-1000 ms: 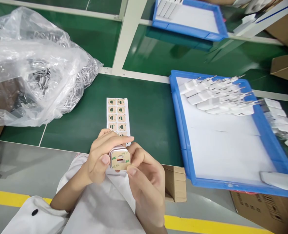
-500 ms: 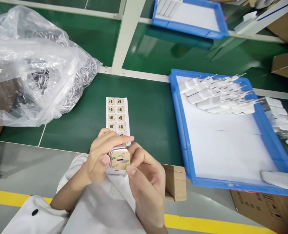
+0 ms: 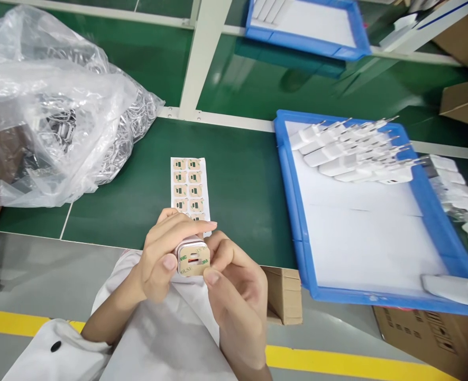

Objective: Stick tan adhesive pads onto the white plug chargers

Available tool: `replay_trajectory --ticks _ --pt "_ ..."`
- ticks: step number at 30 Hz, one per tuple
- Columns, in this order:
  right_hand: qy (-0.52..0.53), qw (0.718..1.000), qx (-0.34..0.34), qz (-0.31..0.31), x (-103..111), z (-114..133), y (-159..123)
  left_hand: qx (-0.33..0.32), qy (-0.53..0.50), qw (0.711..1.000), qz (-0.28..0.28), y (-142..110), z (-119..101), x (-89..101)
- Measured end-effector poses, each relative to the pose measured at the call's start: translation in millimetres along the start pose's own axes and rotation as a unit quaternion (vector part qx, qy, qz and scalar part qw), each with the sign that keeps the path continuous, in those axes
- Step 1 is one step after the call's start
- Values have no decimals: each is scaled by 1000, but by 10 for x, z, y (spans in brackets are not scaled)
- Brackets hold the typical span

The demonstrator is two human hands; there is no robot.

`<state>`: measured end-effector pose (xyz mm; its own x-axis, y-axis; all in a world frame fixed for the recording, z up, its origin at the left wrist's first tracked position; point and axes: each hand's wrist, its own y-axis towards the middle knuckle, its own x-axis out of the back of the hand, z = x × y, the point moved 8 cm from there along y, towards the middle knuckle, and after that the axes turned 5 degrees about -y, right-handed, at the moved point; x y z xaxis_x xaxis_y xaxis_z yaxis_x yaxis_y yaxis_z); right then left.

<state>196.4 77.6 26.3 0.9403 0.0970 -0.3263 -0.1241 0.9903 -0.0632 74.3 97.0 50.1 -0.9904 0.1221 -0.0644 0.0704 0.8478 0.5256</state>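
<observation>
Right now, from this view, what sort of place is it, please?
Probably a factory assembly area: white plugs lie clustered in a blue tray, a sheet of matching stickers lies on the green bench, and a yellow line marks the floor.

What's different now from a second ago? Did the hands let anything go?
Only a little has changed: the tan sticker seems to sit slightly squarer on the white block. Nothing was let go or newly picked up. The left hand still holds the block, and the right hand's fingertips are still at the sticker's right edge. The sticker sheet and blue tray stayed put.
</observation>
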Motion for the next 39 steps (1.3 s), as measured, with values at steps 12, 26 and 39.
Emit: replay_trajectory --ticks 12,26,39 --pt "3 1000 -2 -6 -11 9 -18 5 -5 1000 -4 -4 6 0" --pt "-13 1000 1 -5 -25 30 -6 -2 4 1000 -11 18 -13 -5" --pt "-29 999 -7 -13 -6 8 -1 -48 42 997 -34 33 -57 -12"
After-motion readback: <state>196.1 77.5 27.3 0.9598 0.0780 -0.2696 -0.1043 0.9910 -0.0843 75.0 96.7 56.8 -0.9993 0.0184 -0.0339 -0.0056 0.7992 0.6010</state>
